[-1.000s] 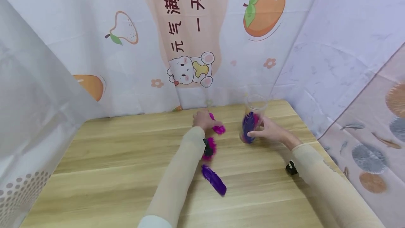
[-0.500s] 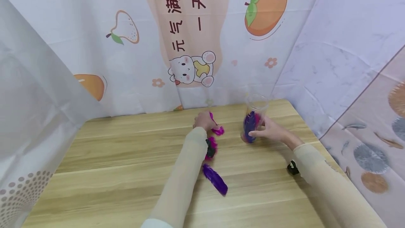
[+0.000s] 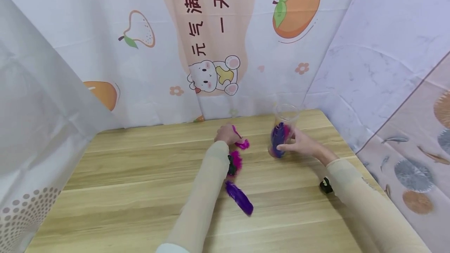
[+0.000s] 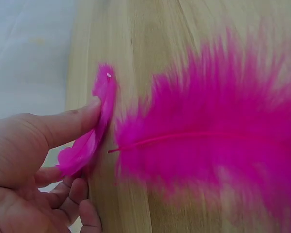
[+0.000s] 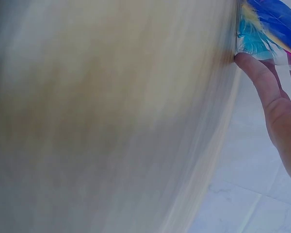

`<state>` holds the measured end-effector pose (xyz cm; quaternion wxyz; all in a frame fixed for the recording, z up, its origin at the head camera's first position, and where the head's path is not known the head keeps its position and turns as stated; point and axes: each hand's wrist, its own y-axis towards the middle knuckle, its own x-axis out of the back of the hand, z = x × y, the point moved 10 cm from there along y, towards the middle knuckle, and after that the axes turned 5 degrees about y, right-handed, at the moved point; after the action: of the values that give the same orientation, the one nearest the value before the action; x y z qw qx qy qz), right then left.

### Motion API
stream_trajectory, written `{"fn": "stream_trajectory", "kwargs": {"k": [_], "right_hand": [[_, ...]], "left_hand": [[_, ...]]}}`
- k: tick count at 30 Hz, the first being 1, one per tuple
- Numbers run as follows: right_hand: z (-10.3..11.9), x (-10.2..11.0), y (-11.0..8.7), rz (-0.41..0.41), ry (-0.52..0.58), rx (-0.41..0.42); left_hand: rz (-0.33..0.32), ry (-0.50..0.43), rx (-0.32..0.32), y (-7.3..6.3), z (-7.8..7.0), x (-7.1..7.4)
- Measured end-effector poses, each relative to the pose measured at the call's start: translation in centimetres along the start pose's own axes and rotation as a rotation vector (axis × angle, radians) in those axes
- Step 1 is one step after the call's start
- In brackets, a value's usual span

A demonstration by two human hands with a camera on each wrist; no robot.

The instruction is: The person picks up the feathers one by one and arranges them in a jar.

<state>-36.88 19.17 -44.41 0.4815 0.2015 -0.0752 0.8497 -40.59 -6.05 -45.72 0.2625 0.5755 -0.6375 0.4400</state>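
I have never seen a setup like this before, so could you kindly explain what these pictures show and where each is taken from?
Of course. There is no machine here: a person works with two bare hands. The wide picture is taken from the person's head, looking forward and down; the two close ones come from the left and right wrists. On the wooden table lie a purple feather and a fluffy pink feather. The left hand pinches a smaller pink feather between thumb and fingers. The right hand grips an upright clear container with feathers inside.
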Motion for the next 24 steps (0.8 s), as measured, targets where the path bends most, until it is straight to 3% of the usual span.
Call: {"fn": "stream_trajectory", "kwargs": {"k": [9,24], "right_hand": [[0.39,0.11,-0.10,-0.011,-0.009,0.002],[-0.07,0.28,-0.17,-0.023,-0.033,-0.021]], "left_hand": [[-0.006,0.029,-0.048,0.27,0.10,0.25],[-0.040,0.016,-0.052,-0.08,0.21,0.06]]}}
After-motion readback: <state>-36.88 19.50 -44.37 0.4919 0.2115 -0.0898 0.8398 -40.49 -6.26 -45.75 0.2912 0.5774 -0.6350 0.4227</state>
